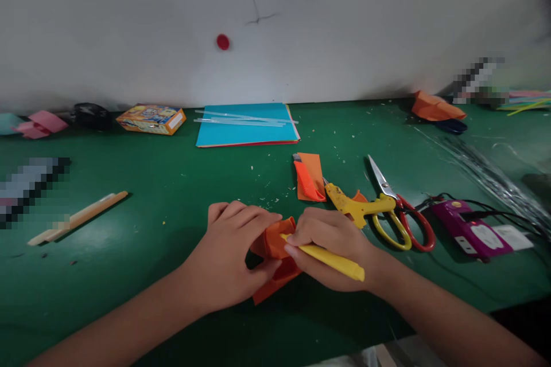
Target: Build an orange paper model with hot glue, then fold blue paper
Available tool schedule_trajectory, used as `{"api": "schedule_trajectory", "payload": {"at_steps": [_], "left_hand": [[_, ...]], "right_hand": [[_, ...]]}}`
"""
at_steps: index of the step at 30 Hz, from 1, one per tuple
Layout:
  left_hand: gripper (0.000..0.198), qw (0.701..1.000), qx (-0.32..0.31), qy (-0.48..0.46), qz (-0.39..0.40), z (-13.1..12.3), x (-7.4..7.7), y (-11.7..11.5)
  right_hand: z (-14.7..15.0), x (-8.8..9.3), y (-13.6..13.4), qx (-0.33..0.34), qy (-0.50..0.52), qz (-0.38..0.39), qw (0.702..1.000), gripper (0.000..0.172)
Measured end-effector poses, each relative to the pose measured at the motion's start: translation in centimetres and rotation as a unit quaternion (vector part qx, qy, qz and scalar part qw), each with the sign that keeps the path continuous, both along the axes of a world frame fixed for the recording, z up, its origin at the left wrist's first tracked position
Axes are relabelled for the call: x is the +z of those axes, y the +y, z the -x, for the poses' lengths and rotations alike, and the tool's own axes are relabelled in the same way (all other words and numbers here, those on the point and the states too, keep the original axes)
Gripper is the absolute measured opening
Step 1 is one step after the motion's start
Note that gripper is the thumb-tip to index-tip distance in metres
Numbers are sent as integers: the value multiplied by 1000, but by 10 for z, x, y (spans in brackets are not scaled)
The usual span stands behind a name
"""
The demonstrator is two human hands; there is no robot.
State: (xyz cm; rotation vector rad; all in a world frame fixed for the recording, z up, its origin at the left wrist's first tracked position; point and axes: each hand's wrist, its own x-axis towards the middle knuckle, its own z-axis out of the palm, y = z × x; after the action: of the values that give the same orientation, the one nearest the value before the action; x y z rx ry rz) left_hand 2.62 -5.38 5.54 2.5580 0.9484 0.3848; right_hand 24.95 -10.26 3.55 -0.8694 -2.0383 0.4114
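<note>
- Left hand (pixel 226 255): thumb and fingers curled round a folded orange piece (pixel 278 235), pinching it; exact fingertip contact partly hidden.
- Right hand (pixel 329 243): closed on a yellow pen (pixel 333 260) in a writing grip, back end pointing at the wearer's right forearm.
- Orange piece: near edge of the green counter (pixel 142 166), between the two hands; looks like paper or thin card, with curved walls and a flat flap sticking out below.
- Pen tip at the orange piece's upper part, apparently touching; too small to tell if it leaves a mark.
- Step in hand, as judged: working the pen tip against the folded piece, marking or pressing it; can't tell which.
- Next move would call for a steady left-hand brace and light pen pressure; thin walls could buckle.
- Just beyond the right hand: yellow glue gun (pixel 348 205), its handle end by the scissors (pixel 387 188), which lie with blades slightly apart.
- Orange-red cutter (pixel 306 180) lies on a flat orange scrap (pixel 315 161), near the glue gun nozzle.
- Farther back: blue sheet (pixel 245 135) topping a stack, clear sticks (pixel 249 122) across it.
- Far right: purple box (pixel 471 229) with cables.
</note>
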Motion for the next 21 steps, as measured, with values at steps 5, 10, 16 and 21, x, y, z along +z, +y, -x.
{"api": "schedule_trajectory", "payload": {"at_steps": [5,10,16,21], "left_hand": [[42,1000,5,-2,0,0,0,-1],[42,1000,2,4,-2,1,1,0],[45,1000,1,2,10,4,-2,3],[58,999,-9,-2,39,12,-8,10]], "right_hand": [[0,-1,1,1,-9,1,1000,11],[0,-3,2,4,4,-12,1000,8],[-4,2,2,-5,38,9,999,8],[-14,8,3,-115,107,19,987,6]]}}
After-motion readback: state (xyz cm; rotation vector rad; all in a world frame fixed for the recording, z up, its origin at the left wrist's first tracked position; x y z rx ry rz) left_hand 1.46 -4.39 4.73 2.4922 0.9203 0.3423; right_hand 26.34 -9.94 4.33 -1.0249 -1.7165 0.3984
